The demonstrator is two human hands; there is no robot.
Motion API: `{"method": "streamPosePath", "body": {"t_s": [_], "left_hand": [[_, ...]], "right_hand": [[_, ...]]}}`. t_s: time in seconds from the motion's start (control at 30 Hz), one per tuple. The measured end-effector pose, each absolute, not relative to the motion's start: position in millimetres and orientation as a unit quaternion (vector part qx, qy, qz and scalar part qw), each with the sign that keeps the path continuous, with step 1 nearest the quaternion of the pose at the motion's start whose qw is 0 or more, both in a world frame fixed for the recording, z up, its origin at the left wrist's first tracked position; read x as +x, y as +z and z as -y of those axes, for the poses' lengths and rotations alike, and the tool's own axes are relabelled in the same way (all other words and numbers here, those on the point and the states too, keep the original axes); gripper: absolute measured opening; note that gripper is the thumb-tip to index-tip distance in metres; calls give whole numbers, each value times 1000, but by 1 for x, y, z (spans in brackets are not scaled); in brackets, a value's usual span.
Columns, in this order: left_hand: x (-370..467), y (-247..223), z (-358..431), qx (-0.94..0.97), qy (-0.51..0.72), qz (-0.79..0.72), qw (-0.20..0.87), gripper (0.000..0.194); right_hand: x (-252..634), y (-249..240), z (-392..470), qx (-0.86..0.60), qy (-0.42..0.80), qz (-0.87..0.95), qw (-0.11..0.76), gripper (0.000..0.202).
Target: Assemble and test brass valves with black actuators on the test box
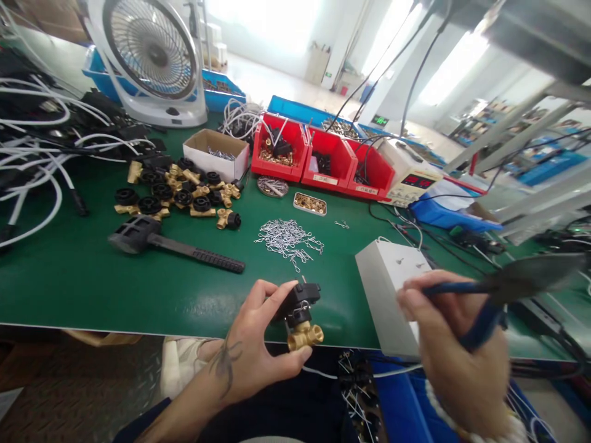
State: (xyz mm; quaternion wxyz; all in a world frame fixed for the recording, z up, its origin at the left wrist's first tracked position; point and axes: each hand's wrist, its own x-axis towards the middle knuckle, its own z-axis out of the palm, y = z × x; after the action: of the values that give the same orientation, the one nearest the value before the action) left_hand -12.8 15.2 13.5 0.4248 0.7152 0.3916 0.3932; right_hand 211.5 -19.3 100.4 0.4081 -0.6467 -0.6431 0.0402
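Note:
My left hand [258,338] grips a brass valve [305,336] with a black housing on top, fingers on the black part and thumb under the brass body. A thin wire clip shows around the valve's neck. It is held over the table's front edge. In my right hand [462,344] is a pair of blue-handled pliers [498,289], blurred by motion, its dark jaws pointing right. A grey box [392,295] with two small switches stands beside that hand. Beyond the valve lies a pile of silver spring clips [289,239].
A black mallet [175,243] lies on the left, with several brass valves [184,191] behind it. Red bins [281,151], a white carton [217,154], a small tray of brass parts [309,203] and a fan [152,55] stand farther back. White cables [46,141] heap at far left.

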Motion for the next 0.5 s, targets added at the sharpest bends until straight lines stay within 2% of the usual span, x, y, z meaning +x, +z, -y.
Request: {"method": "streamPosePath", "body": {"t_s": [0.1,0.13,0.17,0.27,0.3,0.33,0.37,0.47,0.5], "left_hand": [[-11,13,-14,722,388,-392,417,75],[-11,12,-13,725,387,-391,415,76],[-10,12,-13,726,388,-389,414,76],[-10,12,-12,725,393,-387,413,75],[-10,12,-13,724,392,-389,414,74],[-10,13,-13,722,391,-391,415,74],[-10,13,-13,720,390,-394,417,73],[-11,13,-14,716,390,-397,422,75],[-11,13,-14,716,389,-394,424,75]], "right_hand": [[204,99,15,-593,126,766,212,15],[203,101,14,-581,140,783,171,15],[203,104,13,-585,132,781,174,15],[207,111,15,-642,39,687,338,9],[207,110,16,-651,16,658,378,9],[208,109,17,-652,13,654,383,10],[208,107,17,-650,31,674,350,11],[211,103,16,-620,121,755,178,16],[212,103,15,-623,129,754,164,16]]}}
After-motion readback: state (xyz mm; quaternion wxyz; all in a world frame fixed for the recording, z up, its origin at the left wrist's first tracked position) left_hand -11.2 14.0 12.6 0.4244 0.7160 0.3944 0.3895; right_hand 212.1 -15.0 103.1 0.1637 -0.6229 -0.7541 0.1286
